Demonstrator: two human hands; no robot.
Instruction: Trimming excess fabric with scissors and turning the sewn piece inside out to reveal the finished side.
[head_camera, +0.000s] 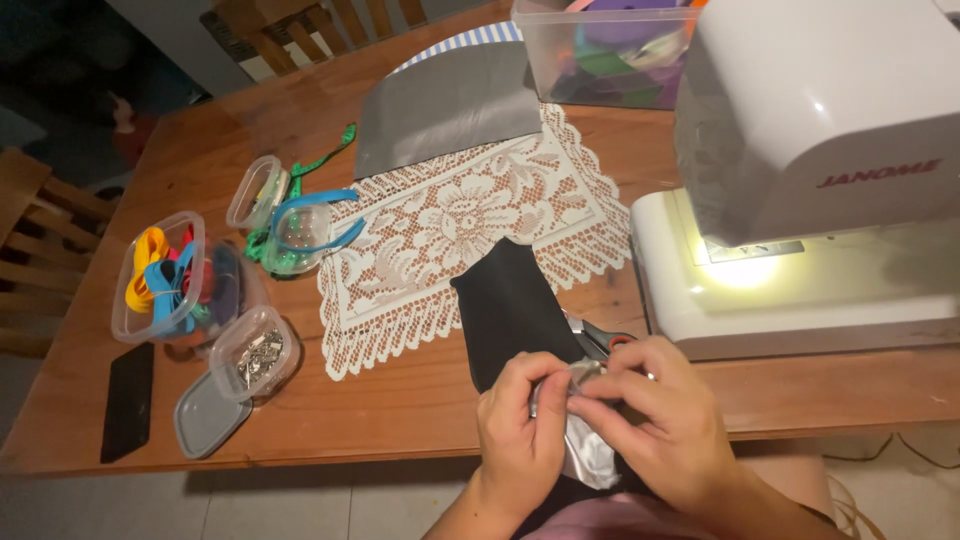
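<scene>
Before us, the black cloth (510, 310) runs lengthwise from the lace mat (450, 230) toward our hands. At its near end, our left hand (520, 430) and right hand (660, 420) together pinch the grey fabric piece (588, 455), the right slightly farther forward.

Fig. 1 | single head cam, worn | looks steeply down & fwd over wooden table (420, 400) | close to hands at bottom edge, near table edge | far edge w/ chair (300, 25) at top | no 2nd view, no overlap
</scene>
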